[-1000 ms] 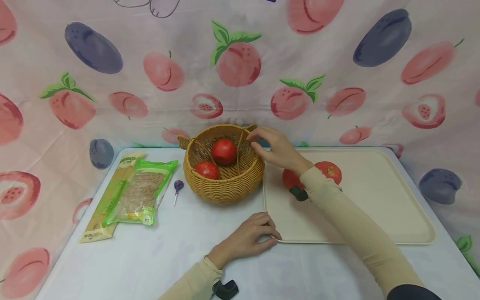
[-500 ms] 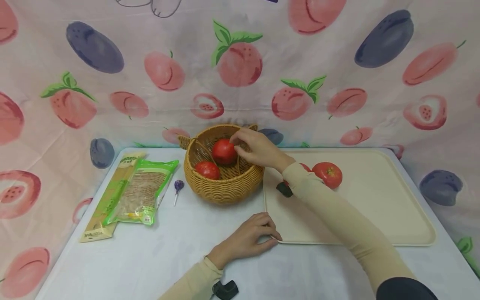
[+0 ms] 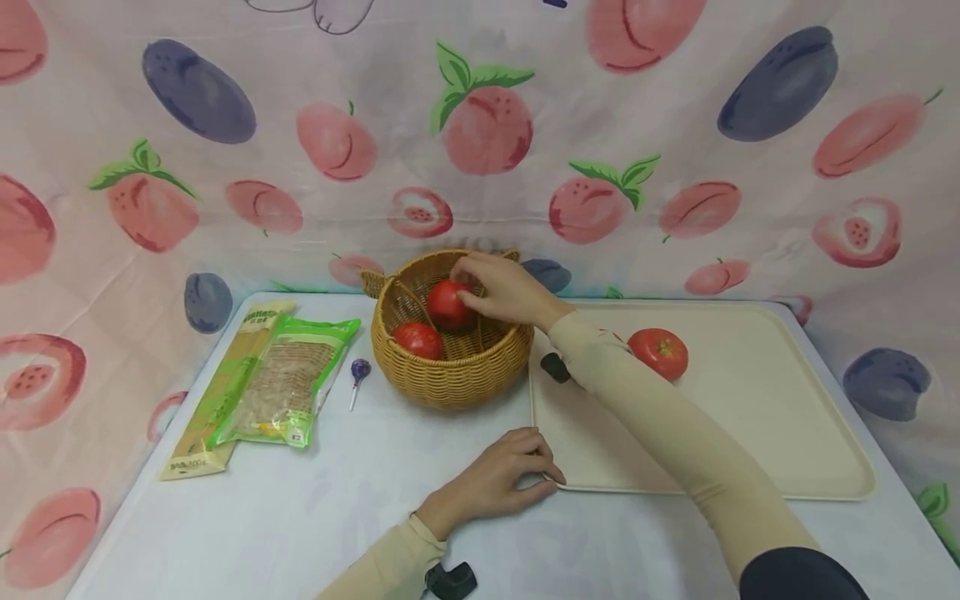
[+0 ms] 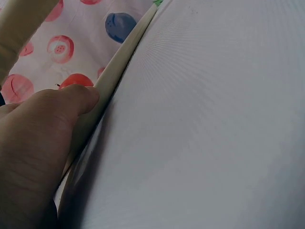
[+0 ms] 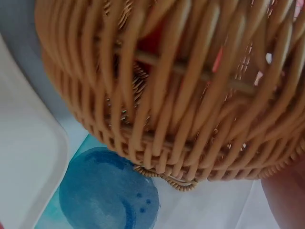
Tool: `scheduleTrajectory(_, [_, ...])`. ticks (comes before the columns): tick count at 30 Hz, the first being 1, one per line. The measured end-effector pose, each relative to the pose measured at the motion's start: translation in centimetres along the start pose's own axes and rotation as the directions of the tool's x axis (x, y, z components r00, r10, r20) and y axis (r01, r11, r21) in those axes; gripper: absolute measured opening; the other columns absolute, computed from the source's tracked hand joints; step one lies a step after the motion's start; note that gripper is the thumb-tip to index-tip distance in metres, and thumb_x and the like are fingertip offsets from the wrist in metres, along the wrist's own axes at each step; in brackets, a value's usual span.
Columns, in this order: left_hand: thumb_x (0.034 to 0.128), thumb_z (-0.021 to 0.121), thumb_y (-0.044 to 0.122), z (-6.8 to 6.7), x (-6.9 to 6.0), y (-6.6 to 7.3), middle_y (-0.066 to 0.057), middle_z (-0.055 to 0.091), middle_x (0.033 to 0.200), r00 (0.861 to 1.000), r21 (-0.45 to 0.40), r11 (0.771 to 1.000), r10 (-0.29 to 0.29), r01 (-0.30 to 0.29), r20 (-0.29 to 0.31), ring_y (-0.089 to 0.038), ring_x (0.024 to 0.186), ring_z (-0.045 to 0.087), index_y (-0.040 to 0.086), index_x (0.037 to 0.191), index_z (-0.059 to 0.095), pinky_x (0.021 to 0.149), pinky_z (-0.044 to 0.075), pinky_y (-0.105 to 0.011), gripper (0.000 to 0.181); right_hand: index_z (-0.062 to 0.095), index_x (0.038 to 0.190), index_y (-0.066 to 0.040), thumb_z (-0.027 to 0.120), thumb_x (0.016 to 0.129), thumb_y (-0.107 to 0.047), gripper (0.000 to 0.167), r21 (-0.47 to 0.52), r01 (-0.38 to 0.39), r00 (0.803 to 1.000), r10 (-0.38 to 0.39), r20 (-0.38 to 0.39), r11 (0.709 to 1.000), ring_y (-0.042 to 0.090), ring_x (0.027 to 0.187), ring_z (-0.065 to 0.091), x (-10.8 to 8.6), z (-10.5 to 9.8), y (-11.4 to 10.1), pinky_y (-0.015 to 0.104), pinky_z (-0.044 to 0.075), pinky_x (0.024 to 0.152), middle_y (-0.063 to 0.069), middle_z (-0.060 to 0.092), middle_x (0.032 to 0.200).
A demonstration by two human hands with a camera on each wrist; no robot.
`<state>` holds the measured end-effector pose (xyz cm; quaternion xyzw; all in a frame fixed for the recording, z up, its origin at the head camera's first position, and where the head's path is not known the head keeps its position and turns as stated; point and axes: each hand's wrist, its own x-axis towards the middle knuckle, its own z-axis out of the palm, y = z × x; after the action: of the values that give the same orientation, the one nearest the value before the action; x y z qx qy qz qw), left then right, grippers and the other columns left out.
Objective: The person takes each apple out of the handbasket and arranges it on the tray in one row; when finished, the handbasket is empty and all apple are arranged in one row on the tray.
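In the head view, my right hand (image 3: pixel 501 287) reaches over the rim of a wicker basket (image 3: pixel 450 379). Its thumb and fingers grip a red apple (image 3: pixel 444 305) inside. A second red apple (image 3: pixel 418 340) lies nearer the basket's front left. My left hand (image 3: pixel 495 475) rests at the near left corner of a cream tray (image 3: pixel 780 400), fingers loosely bent. In the left wrist view, the left thumb (image 4: pixel 83 99) touches the tray's edge. The basket's woven side (image 5: pixel 181 86) fills most of the right wrist view and hides the right fingers.
One red apple (image 3: pixel 658 353) sits on the tray; another is mostly hidden behind the right sleeve (image 3: pixel 637 392). Left of the basket lie a lollipop (image 3: pixel 360 371), a green-edged clear food packet (image 3: pixel 288 383) and a long yellow-green packet (image 3: pixel 217 417). A fruit-print cloth (image 3: pixel 337 75) hangs behind.
My right hand has moved left from the basket's right rim into the basket and now has its fingers on the rear apple. The left hand has stayed at the tray corner.
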<state>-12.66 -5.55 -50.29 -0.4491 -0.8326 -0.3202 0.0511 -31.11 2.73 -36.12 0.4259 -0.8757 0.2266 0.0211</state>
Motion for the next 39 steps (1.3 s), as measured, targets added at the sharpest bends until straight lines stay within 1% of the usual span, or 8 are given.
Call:
scheduleTrajectory(7, [0.0887, 0.065, 0.026, 0.0, 0.1, 0.2, 0.013, 0.055, 0.091, 1.0, -0.009, 1.0, -0.004, 0.004, -0.003, -0.002, 0.097, 0.047, 0.026, 0.095, 0.071, 0.093, 0.039, -0.019, 0.009, 0.059, 0.116, -0.013, 0.062, 0.09, -0.026, 0.03, -0.079, -0.032, 0.996, 0.038, 0.076, 0.996, 0.017, 0.099, 0.057, 1.1, 0.2, 0.1, 0.034, 0.048, 0.089, 0.003, 0.057, 0.112])
scheduleTrajectory(15, [0.089, 0.064, 0.027, 0.2, 0.2, 0.3, 0.012, 0.055, 0.092, 1.0, 0.005, 1.0, 0.013, -0.013, 0.003, -0.003, 0.098, 0.048, 0.026, 0.096, 0.071, 0.094, 0.038, -0.019, 0.01, 0.054, 0.123, -0.012, 0.063, 0.089, -0.027, 0.038, -0.147, -0.02, 0.989, 0.042, 0.145, 0.989, 0.021, 0.111, 0.053, 2.2, 0.7, 0.5, 0.037, 0.044, 0.096, 0.006, 0.054, 0.12])
scheduleTrajectory(20, [0.0898, 0.063, 0.028, 0.1, 0.1, 0.2, 0.013, 0.055, 0.091, 1.0, 0.016, 1.0, 0.016, -0.016, 0.007, -0.002, 0.097, 0.048, 0.027, 0.095, 0.071, 0.093, 0.038, -0.019, 0.01, 0.042, 0.137, -0.016, 0.064, 0.088, -0.035, 0.057, -0.224, -0.032, 0.964, 0.089, 0.25, 0.974, 0.023, 0.115, 0.051, 2.7, 1.2, 0.6, 0.041, 0.046, 0.094, 0.006, 0.048, 0.128])
scheduleTrajectory(24, [0.0893, 0.064, 0.028, 0.1, 0.1, 0.2, 0.014, 0.054, 0.091, 1.0, 0.005, 1.0, -0.002, 0.002, 0.011, -0.001, 0.097, 0.047, 0.027, 0.095, 0.071, 0.093, 0.038, -0.018, 0.009, 0.03, 0.147, -0.02, 0.066, 0.087, -0.035, 0.071, -0.248, -0.018, 0.937, 0.103, 0.334, 0.969, 0.026, 0.131, 0.041, 2.9, 1.5, 0.4, 0.045, 0.041, 0.103, 0.007, 0.039, 0.144])
scheduleTrajectory(27, [0.0887, 0.065, 0.027, 0.1, 0.1, 0.3, 0.014, 0.054, 0.091, 1.0, -0.01, 1.0, -0.007, 0.007, 0.009, -0.002, 0.097, 0.047, 0.026, 0.095, 0.071, 0.093, 0.039, -0.019, 0.009, 0.029, 0.148, -0.021, 0.067, 0.087, -0.031, 0.073, -0.259, 0.002, 0.924, 0.097, 0.37, 0.966, 0.028, 0.135, 0.035, 2.9, 1.6, 0.4, 0.044, 0.039, 0.105, 0.007, 0.035, 0.146])
scheduleTrajectory(33, [0.0885, 0.065, 0.026, 0.3, 0.2, 0.1, 0.014, 0.055, 0.092, 1.0, -0.024, 1.0, -0.015, 0.015, -0.002, -0.001, 0.098, 0.047, 0.026, 0.094, 0.071, 0.093, 0.039, -0.019, 0.008, 0.036, 0.143, -0.023, 0.069, 0.086, -0.028, 0.066, -0.303, -0.002, 0.916, 0.123, 0.382, 0.953, 0.026, 0.123, 0.036, 2.8, 2.1, 0.3, 0.04, 0.048, 0.09, 0.01, 0.032, 0.135])
scheduleTrajectory(35, [0.0888, 0.065, 0.026, 0.4, 0.2, 0.1, 0.014, 0.055, 0.092, 1.0, -0.026, 1.0, -0.017, 0.017, -0.005, -0.001, 0.098, 0.047, 0.026, 0.094, 0.071, 0.093, 0.039, -0.019, 0.008, 0.036, 0.141, -0.023, 0.07, 0.085, -0.027, 0.065, -0.286, -0.01, 0.911, 0.127, 0.394, 0.958, 0.026, 0.125, 0.037, 2.9, 2.1, 0.2, 0.041, 0.047, 0.092, 0.01, 0.032, 0.136])
scheduleTrajectory(39, [0.0887, 0.065, 0.025, 0.3, 0.1, 0.1, 0.013, 0.056, 0.092, 1.0, -0.026, 1.0, -0.013, 0.013, -0.015, -0.002, 0.097, 0.048, 0.026, 0.094, 0.071, 0.093, 0.039, -0.019, 0.009, 0.031, 0.138, -0.019, 0.071, 0.084, -0.027, 0.068, -0.23, -0.035, 0.898, 0.132, 0.42, 0.973, 0.028, 0.13, 0.042, 2.8, 2.0, 0.0, 0.043, 0.042, 0.102, 0.01, 0.037, 0.144])
